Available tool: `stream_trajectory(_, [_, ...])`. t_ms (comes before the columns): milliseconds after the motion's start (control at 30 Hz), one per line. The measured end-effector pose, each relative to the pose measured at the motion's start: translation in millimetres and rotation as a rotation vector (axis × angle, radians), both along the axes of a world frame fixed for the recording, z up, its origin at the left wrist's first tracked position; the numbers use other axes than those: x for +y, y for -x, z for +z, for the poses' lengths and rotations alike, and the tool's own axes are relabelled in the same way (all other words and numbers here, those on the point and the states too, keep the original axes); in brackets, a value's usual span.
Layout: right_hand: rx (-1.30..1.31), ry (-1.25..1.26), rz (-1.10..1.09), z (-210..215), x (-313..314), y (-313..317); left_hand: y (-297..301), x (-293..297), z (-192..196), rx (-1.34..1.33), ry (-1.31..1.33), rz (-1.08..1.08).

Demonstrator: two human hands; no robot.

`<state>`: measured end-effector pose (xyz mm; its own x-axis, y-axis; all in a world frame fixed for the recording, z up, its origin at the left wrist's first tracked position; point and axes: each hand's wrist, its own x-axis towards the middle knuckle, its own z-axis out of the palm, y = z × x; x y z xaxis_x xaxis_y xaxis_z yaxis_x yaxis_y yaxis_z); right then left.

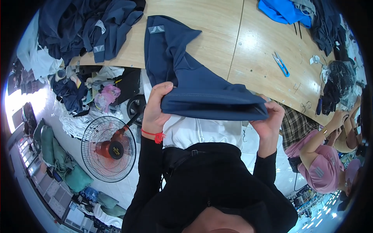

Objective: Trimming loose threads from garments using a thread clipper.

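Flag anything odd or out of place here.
Only untidiness: loose threads litter the right side of the table, and white cloth lies heaped beside the fan. The navy garment between left hand and right hand shows no visible damage.

We log small gold lettering (116,148) on the black fan hub (115,155) and a zigzag-marked grey patch (156,29) on the navy garment (159,54).
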<state>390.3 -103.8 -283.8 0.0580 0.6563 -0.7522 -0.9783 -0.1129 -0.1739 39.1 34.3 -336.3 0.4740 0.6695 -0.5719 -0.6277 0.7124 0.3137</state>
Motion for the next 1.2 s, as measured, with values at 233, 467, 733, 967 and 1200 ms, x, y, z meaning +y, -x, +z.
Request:
stream_trajectory(233, [-0.27,-0.204,0.167,7,-4,-4,-15,7,32,-0.031,-0.183,0.044])
stream_trajectory(467, [-0.316,-0.414,0.159,1,-8,-1,-20,7,35,0.076,0.077,0.256])
stream_trajectory(733, [-0.031,-0.591,0.012,14,27,35,-1,10,-14,-0.612,0.116,0.446])
stream_trajectory(967, [-0.108,-0.599,0.042,12,29,30,-9,12,-14,-0.535,0.146,0.532])
stream_trajectory(1200, [-0.126,-0.635,0.125,-2,28,24,-10,7,-2,-0.572,-0.047,0.388])
